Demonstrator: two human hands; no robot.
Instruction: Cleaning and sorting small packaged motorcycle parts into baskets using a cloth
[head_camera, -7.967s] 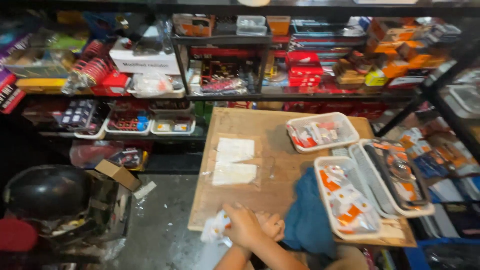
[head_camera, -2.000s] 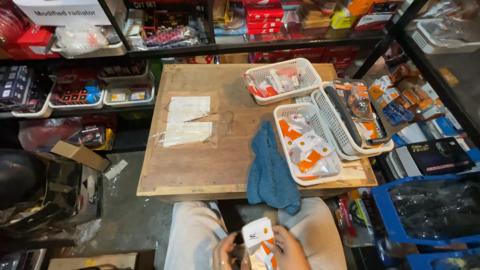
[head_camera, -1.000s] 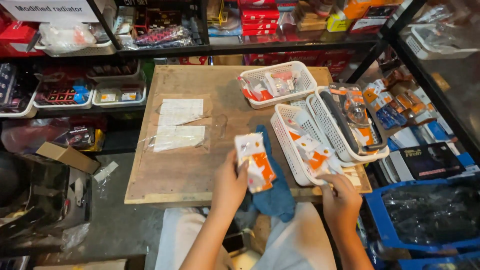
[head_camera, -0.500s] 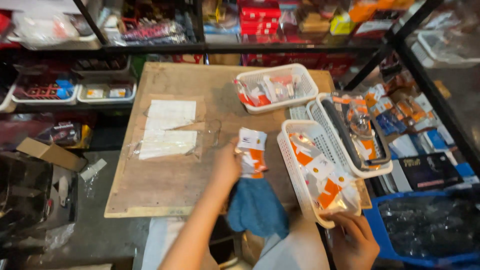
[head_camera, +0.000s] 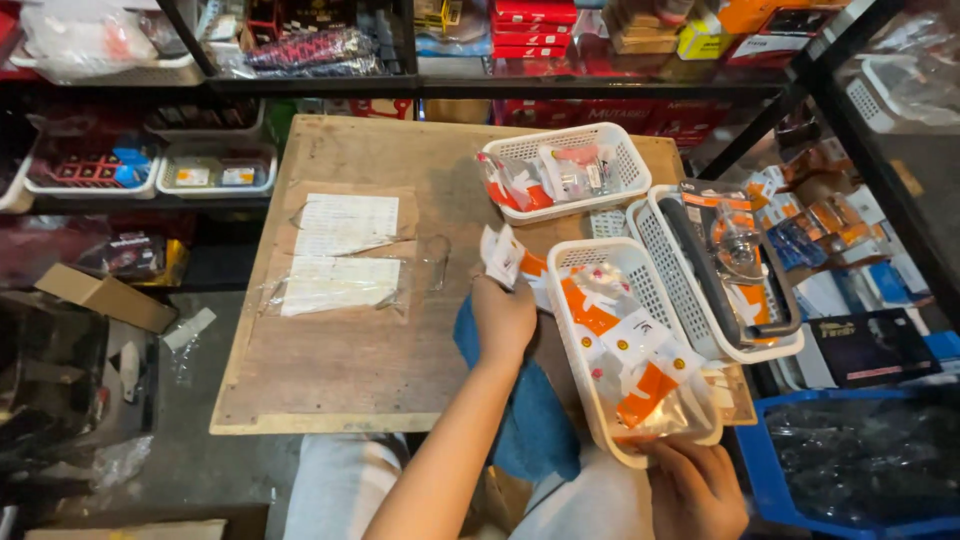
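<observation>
The left hand (head_camera: 503, 318) grips a white-and-orange packet (head_camera: 510, 262) above the wooden tabletop (head_camera: 340, 370), just left of a white basket (head_camera: 600, 400). The right hand (head_camera: 695, 488) clasps that basket's near end.

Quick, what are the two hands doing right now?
Left hand: closed around a white and orange packet, held above the wooden table.
Right hand: gripping the near end of the white basket of packets.
</observation>
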